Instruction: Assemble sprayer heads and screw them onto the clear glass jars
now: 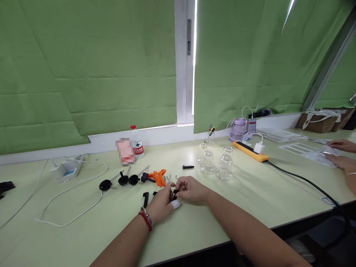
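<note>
- Currently, the left hand (pixel 161 205) and right hand (pixel 192 189) both pinch the small black part (pixel 175 193).
- It lies at two o'clock from the left palm.
- Its visible length runs roughly one-to-seven o'clock.

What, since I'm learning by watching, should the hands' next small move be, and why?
Probably a gentle adjustment of the small black piece with the right hand while the left hand steadies it. Both hands' fingertips meet at that piece, so one can brace it as the other works; the fingers partly hide it, so I can't tell how it fits.
</note>
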The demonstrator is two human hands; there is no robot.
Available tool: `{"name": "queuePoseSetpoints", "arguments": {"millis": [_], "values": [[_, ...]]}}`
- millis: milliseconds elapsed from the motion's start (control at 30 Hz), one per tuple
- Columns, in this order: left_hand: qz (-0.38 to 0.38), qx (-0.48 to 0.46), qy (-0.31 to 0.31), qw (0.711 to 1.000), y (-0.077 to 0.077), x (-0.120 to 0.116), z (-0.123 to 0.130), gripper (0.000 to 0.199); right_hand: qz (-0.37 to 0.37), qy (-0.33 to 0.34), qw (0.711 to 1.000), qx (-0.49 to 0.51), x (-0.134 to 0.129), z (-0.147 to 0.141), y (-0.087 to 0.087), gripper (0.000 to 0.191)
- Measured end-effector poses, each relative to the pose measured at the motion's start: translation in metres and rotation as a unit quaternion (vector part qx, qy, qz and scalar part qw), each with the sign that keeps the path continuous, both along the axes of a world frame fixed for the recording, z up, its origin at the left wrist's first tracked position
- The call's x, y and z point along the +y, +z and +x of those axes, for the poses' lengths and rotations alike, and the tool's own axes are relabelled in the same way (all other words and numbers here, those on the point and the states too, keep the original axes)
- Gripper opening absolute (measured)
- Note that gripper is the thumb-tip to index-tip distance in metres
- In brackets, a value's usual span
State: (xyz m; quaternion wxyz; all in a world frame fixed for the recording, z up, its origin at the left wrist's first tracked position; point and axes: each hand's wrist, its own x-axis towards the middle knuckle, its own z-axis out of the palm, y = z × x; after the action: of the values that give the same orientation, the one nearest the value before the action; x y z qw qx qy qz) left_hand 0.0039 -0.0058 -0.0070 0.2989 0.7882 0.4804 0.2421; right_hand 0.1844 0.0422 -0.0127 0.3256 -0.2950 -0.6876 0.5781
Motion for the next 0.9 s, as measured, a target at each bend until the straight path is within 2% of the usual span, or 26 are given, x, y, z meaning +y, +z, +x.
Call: {"name": "queuePoseSetpoints", "arguments": {"millis": [100, 267, 333, 500, 700, 900], "values": [[0.031, 0.006, 0.018, 0.999, 0.000, -0.002, 0.003, 0.056, -0.029, -0.010, 1.000, 0.002, 0.001, -0.003, -0.003, 0.018], [0.089, 0.078, 0.017, 0.993, 0.003, -0.003, 0.006, 0.021, -0.042, -0.025, 0.999, -0.005, 0.004, -0.008, -0.009, 0.017], [0.099, 0.103, 0.030, 0.989, 0.004, -0.003, 0.007, 0.014, -0.024, -0.037, 0.999, -0.030, 0.003, -0.010, -0.009, 0.015], [0.104, 0.177, 0.054, 0.977, 0.008, -0.003, 0.008, 0.016, 0.049, -0.071, 0.991, -0.102, 0.000, -0.013, -0.006, 0.009], [0.104, 0.287, 0.074, 0.950, 0.012, -0.001, 0.009, 0.023, 0.087, -0.066, 0.985, -0.132, -0.001, -0.012, -0.006, 0.003], [0.107, 0.348, 0.106, 0.925, 0.014, -0.002, 0.008, 0.028, 0.104, -0.053, 0.982, -0.147, 0.001, -0.012, -0.008, 0.005]]}}
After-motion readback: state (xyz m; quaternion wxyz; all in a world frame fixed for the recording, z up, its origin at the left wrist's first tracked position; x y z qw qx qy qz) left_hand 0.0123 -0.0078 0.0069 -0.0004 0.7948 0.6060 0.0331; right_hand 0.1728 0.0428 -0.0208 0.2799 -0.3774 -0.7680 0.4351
